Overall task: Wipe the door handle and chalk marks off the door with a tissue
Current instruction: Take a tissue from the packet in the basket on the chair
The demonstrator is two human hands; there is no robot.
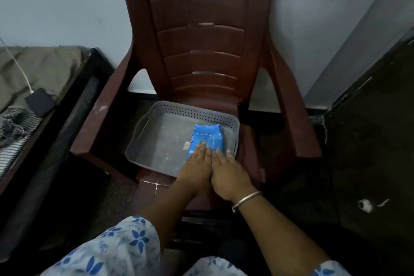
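A blue tissue pack [207, 139] lies in a grey perforated tray [156, 141] on the seat of a brown plastic chair [197, 40]. My left hand [197, 163] rests flat on the near end of the pack, fingers straight and together, thumb hidden. My right hand [228, 172], with a metal bangle on its wrist, lies right beside it. Its fingertips reach the pack's near right corner by the tray rim. A dark door [369, 141] stands at the right, with white chalk marks [365, 205] low on it. No door handle is in view.
A bed with a dark frame [74, 87] stands to the left of the chair, with a phone on a white cable [39, 102] and cloth on it. A pale wall [56, 6] rises behind. My blue-flowered clothing [125, 248] fills the bottom of the view.
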